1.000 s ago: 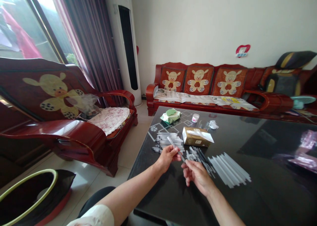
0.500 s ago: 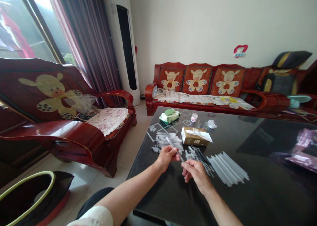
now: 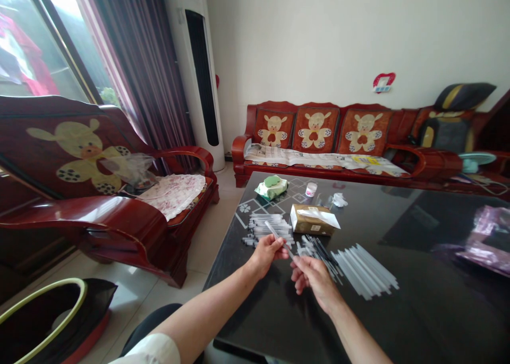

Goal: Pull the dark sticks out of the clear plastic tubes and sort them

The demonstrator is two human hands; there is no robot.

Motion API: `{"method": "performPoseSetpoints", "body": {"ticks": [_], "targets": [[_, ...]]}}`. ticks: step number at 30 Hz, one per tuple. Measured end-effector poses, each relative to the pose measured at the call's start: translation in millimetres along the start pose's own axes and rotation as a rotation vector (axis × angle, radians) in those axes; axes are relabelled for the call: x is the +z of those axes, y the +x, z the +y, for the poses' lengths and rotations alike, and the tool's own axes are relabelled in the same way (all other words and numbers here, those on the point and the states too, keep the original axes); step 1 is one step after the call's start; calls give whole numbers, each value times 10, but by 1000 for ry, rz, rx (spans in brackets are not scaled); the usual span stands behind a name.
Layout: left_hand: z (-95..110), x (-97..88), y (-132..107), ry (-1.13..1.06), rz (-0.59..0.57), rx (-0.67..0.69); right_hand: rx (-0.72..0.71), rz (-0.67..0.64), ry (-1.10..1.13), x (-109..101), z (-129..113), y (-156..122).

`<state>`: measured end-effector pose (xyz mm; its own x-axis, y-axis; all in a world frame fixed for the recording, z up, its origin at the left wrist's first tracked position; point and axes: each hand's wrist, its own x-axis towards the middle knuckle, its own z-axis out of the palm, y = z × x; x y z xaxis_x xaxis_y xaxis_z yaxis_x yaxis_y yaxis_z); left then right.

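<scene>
A slim translucent pen barrel (image 3: 271, 228) slants between my two hands above the near left part of the table. My left hand (image 3: 268, 255) is closed around its middle, the upper end sticking out past the fingers. The fingertips of my right hand (image 3: 313, 280) pinch at its lower end; what exactly they grip there is partly hidden. Behind my left hand lies a pile of whitish pens (image 3: 269, 226) with dark ends. Thin black refills (image 3: 323, 255) and small clear pieces lie just beyond my right hand. To their right is a row of frosted tubes (image 3: 364, 271).
On the dark glossy table (image 3: 418, 316) stand a tissue box (image 3: 311, 223), a green wipes pack (image 3: 271, 187), a small white tub (image 3: 311, 189) and a crumpled tissue (image 3: 339, 200). A purple plastic package (image 3: 488, 242) lies at the right. A lined bin (image 3: 75, 321) stands at the lower left.
Both hands keep nearly the same hold on the pen barrel. The whole view has shifted very slightly, and the things on the table stay where they were.
</scene>
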<state>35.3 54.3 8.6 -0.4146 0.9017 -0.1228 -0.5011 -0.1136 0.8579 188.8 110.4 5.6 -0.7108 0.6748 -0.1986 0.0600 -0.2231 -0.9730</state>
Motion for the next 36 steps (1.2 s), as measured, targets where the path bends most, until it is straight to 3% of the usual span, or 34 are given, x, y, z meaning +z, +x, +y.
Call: {"method": "performPoseSetpoints", "body": {"ticks": [4,18,23,32,36], "targets": [[6,-12,15,-2,-1,8,5,-61,42,-12,1,-9],[41,15,-13,-10,-17,-4,3,-43,119,4,-37,-29],[43,22,-27,-6,-10,5,49,-109,137,7,9,-26],[17,3,-23,15,-12,3,69,-120,157,1,56,-14],[6,-3,-19,11,-16,-2,46,-61,138,5,65,-10]]}}
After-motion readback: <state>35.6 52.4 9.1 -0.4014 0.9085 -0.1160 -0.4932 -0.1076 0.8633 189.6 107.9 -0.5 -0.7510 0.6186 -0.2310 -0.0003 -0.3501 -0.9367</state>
